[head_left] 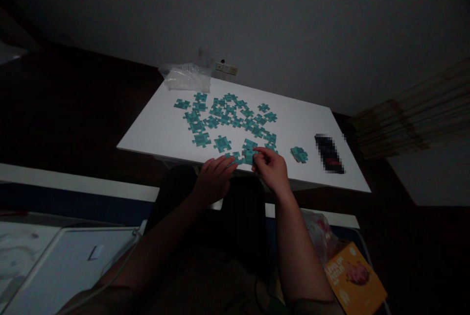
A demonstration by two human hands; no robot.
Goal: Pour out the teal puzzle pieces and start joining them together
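Many teal puzzle pieces lie spread over the middle of a white table. At the near edge, my left hand rests with its fingertips on a teal piece. Just right of it, my right hand pinches the right side of another teal piece, thumb and index finger together. These two pieces lie side by side; whether they interlock is too small to tell. A small stack of pieces sits to the right of my right hand.
A clear plastic bag lies at the table's far left corner. On the right side is a dark, pixelated object. Below the table, at the lower right, stand a yellow box and a plastic bag. A wall rises behind the table.
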